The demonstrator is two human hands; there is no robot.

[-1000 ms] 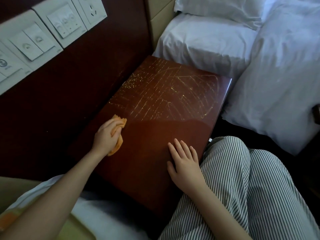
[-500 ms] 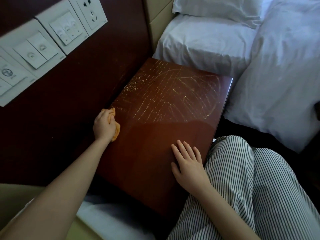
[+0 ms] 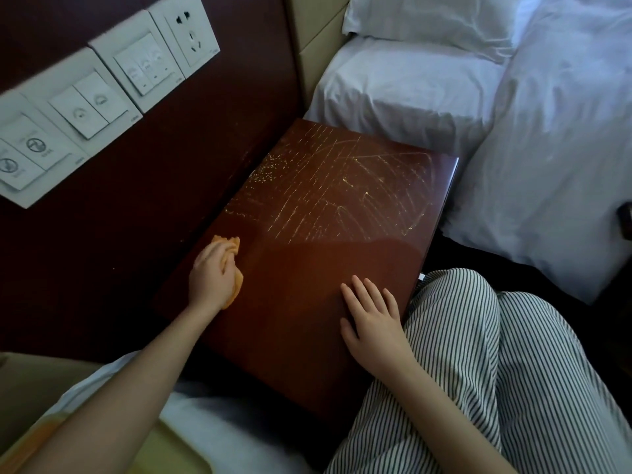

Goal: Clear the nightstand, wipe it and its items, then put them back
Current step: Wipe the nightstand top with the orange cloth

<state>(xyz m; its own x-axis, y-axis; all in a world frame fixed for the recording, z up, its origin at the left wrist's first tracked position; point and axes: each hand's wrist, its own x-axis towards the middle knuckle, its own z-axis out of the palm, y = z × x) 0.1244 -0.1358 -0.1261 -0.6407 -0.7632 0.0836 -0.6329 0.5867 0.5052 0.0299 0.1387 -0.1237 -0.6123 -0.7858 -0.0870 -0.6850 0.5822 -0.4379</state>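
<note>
The dark red-brown nightstand top [image 3: 307, 268] fills the middle of the head view, bare of items, with pale streaks across its far half. My left hand [image 3: 210, 275] presses a crumpled orange cloth [image 3: 229, 246] onto the top near its left edge by the wall, fingers curled over the cloth. My right hand [image 3: 374, 319] lies flat with straight fingers on the near right part of the top, holding nothing.
A dark wall panel with white switch plates [image 3: 85, 107] and a socket [image 3: 191, 35] rises left of the nightstand. White bedding [image 3: 547, 165] and a pillow [image 3: 427, 22] lie right and beyond. My striped trouser leg [image 3: 478, 371] touches the nightstand's right side.
My left hand with the cloth slid along the wall edge, first toward the wall and farther away, then back toward me and slightly right. My right hand stayed flat in place.
</note>
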